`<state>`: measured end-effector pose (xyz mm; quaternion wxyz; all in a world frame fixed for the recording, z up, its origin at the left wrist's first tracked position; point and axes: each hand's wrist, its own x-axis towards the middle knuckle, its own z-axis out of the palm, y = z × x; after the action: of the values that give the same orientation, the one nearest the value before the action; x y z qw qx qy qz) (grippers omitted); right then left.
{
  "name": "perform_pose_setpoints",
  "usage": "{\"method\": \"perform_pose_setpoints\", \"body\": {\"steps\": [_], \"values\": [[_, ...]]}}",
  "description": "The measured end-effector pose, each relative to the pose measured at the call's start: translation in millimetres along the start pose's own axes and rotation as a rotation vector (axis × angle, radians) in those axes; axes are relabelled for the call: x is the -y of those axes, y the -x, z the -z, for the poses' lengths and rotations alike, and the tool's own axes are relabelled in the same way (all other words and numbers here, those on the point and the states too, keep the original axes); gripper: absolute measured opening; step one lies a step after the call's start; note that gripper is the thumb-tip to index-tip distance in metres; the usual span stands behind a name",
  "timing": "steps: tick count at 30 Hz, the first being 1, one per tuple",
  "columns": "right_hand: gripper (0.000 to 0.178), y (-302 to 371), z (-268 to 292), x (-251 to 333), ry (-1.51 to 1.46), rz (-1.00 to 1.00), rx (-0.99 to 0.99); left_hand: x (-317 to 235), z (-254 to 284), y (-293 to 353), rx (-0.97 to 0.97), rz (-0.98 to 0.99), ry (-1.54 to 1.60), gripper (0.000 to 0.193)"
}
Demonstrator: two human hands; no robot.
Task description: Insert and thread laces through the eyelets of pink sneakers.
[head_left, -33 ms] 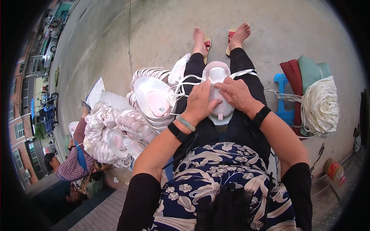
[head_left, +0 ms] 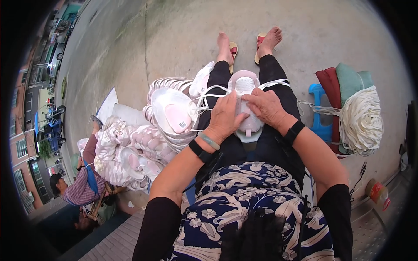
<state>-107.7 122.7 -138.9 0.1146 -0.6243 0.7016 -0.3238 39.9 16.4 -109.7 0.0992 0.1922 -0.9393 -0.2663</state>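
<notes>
A white and pink shoe upper (head_left: 247, 82) lies across my thighs, its pink tongue tab toward my body. My left hand (head_left: 224, 114) grips its left side, with the thumb stretched over the middle. From the right, my right hand (head_left: 267, 105) is closed with thumb and fingertips pinched at the upper's middle, close to the left fingers. White lace (head_left: 275, 82) runs from the upper over my right knee, and more lace loops (head_left: 209, 93) go left to a stack of pink and white uppers (head_left: 170, 108). My fingers hide the eyelets and whatever lace end is between them.
Bundled uppers (head_left: 126, 152) pile up at my left. Right of me, a blue stool (head_left: 321, 108) stands beside red and green cloth (head_left: 348, 80) and a large bundle of white laces (head_left: 362, 119). A bottle (head_left: 378, 195) lies lower right. Another person (head_left: 82, 185) sits far left.
</notes>
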Motion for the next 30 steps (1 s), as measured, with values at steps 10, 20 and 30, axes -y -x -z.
{"method": "perform_pose_setpoints", "body": {"steps": [10, 20, 30], "values": [[0.019, -10.1, 0.9, 19.4, 0.098, -0.138, 0.126, -10.3, -9.9, -4.9, 0.081, 0.119, -0.233, 0.029], [0.025, -17.3, -5.8, 37.5, 0.136, -0.299, 0.110, 3.2, -6.6, -4.9, 0.080, 0.149, -0.220, 0.017], [0.026, -20.1, -17.4, 33.2, 0.192, -0.174, 0.099, 12.3, 3.8, 10.9, 0.021, 0.035, -0.048, 0.026]]}}
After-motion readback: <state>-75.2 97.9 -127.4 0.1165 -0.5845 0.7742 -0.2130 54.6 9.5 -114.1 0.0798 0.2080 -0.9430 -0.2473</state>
